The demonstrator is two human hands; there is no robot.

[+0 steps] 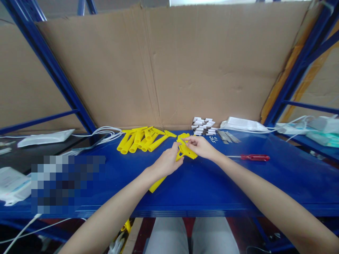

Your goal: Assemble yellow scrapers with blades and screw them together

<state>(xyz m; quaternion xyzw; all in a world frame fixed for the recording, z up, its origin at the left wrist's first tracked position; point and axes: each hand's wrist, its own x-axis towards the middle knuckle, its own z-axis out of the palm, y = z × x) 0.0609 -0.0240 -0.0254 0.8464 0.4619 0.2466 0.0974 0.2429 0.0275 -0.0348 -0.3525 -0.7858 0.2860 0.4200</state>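
Surface: one blue tabletop (265,190), smooth, with a straight front edge. Backing: one tall cardboard panel (180,67), creased vertically left of its middle, standing along the rear edge. Framing: blue metal posts (53,63) slanting through our view on both sides, with brown tape (275,88) by the right one.

In hand: one yellow tool (158,183), above the tabletop near its middle, handle pointing toward us and to our left. Our left hand (168,160) is closed around it just below the head. Our right hand (198,146) has its fingertips drawn together at the head; whether they pinch the tool or a small part on it, we cannot tell.

Rear left: a heap of similar yellow tools (136,141), hollow handle ends facing us, beside a coiled white cable (109,133).

Rear right: stacked white-and-brown pieces (202,125), scattered small pale parts (212,138), flat metal strips (228,137) and one white packet (243,124).

Right of our hands: one screwdriver (254,157), red handle, lying flat, its shaft pointing left.

Below the front edge: our grey trouser legs (166,236).
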